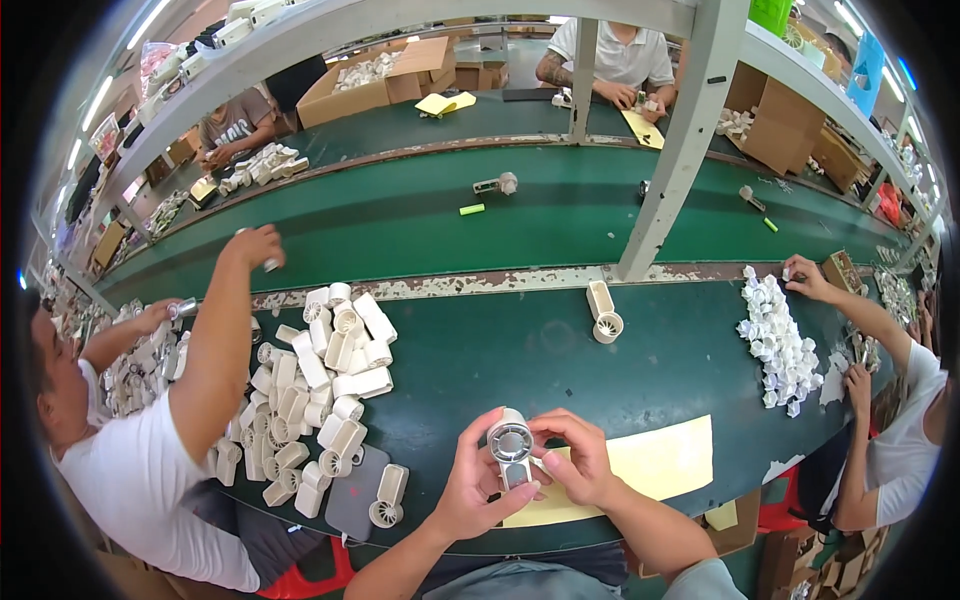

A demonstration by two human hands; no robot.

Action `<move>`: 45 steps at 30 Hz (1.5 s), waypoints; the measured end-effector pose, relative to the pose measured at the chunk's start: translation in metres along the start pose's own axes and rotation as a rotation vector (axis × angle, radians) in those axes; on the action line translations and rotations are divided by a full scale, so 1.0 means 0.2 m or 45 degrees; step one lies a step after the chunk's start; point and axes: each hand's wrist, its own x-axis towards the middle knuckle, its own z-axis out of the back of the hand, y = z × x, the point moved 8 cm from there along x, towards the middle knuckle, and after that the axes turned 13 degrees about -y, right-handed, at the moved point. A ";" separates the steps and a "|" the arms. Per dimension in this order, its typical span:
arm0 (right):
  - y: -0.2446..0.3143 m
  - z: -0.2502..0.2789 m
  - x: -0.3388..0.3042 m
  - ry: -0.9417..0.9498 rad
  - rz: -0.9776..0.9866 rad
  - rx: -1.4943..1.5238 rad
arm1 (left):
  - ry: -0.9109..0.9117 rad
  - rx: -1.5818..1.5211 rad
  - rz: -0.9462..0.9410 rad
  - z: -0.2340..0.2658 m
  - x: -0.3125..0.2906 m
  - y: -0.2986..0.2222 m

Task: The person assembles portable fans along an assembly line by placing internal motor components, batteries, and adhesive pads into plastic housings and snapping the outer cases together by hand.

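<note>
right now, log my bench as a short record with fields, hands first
left grip: holding a small white-and-gray device, round end up
right grip: at the device's right side
near the hands: yellow sheet on the green table
to the left: pile of cream shells, dark gray flat object
ahead: single cream shell, apart from the pile
to the right: cluster of small white parts
</note>
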 end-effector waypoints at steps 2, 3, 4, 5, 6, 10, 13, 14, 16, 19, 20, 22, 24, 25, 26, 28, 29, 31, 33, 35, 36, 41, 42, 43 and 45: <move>0.00 0.00 0.00 -0.002 0.003 0.002 | -0.009 0.010 -0.021 -0.01 0.00 -0.02; 0.01 0.00 0.01 -0.005 0.014 -0.002 | -0.015 -0.018 0.018 0.00 -0.01 -0.01; 0.01 0.00 0.00 -0.005 0.009 0.000 | -0.027 0.001 0.004 -0.01 -0.01 -0.03; 0.00 -0.01 0.00 0.005 -0.016 -0.015 | -0.039 0.019 -0.011 -0.02 0.00 -0.04; 0.00 -0.01 0.00 0.015 -0.038 -0.031 | -0.039 0.005 -0.006 -0.01 0.00 -0.04; 0.00 -0.01 0.02 0.019 -0.035 -0.043 | -0.038 0.008 -0.009 0.00 0.00 -0.03; 0.00 -0.01 0.03 0.014 0.019 -0.017 | -0.030 0.001 -0.024 0.01 0.00 -0.03; -0.03 -0.02 0.02 0.012 -0.068 0.034 | -0.044 0.004 0.059 0.01 0.00 -0.01; -0.06 -0.02 0.00 0.012 -0.145 0.079 | -0.056 0.120 0.085 0.01 0.00 -0.01; -0.13 -0.03 -0.02 0.043 -0.266 0.173 | -0.051 0.350 0.108 0.04 -0.01 0.01; -0.14 -0.03 -0.02 0.051 -0.280 0.142 | -0.078 0.430 0.085 0.03 -0.02 0.00; -0.14 -0.03 -0.02 0.035 -0.290 0.096 | -0.051 0.386 0.123 0.04 -0.02 0.02; -0.15 -0.03 -0.03 0.054 -0.330 0.107 | -0.080 0.402 0.145 0.04 -0.02 0.03; -0.16 -0.05 -0.03 0.042 -0.340 0.117 | -0.073 0.388 0.133 0.05 -0.03 0.05; -0.18 -0.06 -0.03 0.076 -0.373 0.067 | -0.089 0.437 0.133 0.08 -0.04 0.07; -0.19 -0.07 -0.02 0.094 -0.513 -0.016 | -0.142 0.490 0.206 0.10 -0.03 0.04; -0.16 -0.06 0.03 0.099 -0.505 -0.031 | -0.139 0.477 0.194 0.12 -0.03 0.05; -0.13 -0.07 0.15 0.345 -0.481 -0.598 | -0.254 0.515 0.207 0.20 -0.07 0.09; -0.26 -0.03 0.32 0.305 -0.502 -0.700 | -0.317 0.536 0.172 0.23 -0.09 0.08; -0.42 0.05 0.53 0.060 -0.740 -0.571 | -0.378 0.633 0.151 0.25 -0.08 0.06; -0.51 0.10 0.63 -0.144 -0.826 -0.306 | -0.398 0.697 0.080 0.24 -0.08 0.05; -0.64 -0.10 0.76 0.095 -1.180 -0.417 | -0.296 1.074 -0.471 0.22 -0.10 -0.15; -0.65 -0.16 0.80 0.222 -1.131 -0.516 | -0.299 1.072 -0.525 0.22 -0.11 -0.20; -0.68 -0.21 0.86 0.225 -0.983 -0.494 | -0.298 1.070 -0.572 0.20 -0.14 -0.26; -0.71 -0.29 1.05 0.169 -0.671 -0.442 | -0.273 1.191 -0.624 0.22 -0.17 -0.43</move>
